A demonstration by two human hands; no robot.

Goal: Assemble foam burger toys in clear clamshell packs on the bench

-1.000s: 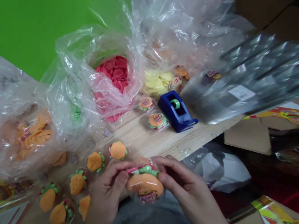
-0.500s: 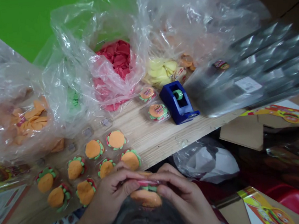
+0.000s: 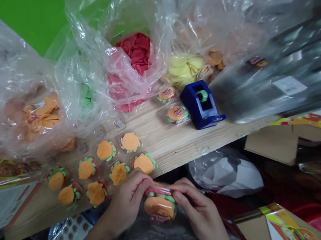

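Observation:
Between my hands, just off the table's front edge, is a small burger-shaped candy in a clear plastic case (image 3: 159, 206). Its orange bun, green and red layers show through the plastic, with a printed label low on the near face. My left hand (image 3: 128, 199) pinches the upper left edge of the case. On the right side, my right hand (image 3: 197, 207) grips it between thumb and fingers. Several more burger candies (image 3: 130, 142) sit in clear trays on the table, left of and beyond my left hand.
A blue tape dispenser (image 3: 201, 104) stands beside two labelled burger packs (image 3: 177, 113). Open plastic bags hold red pieces (image 3: 136, 52), yellow pieces (image 3: 185, 67) and orange pieces (image 3: 43, 113) along the back. Stacked clear plastic packaging (image 3: 261, 94) lies at right. Cardboard boxes (image 3: 269, 143) are below.
The burger case has tilted so its labelled face shows more. My left fingers have moved to its upper left edge. The whole view has shifted slightly.

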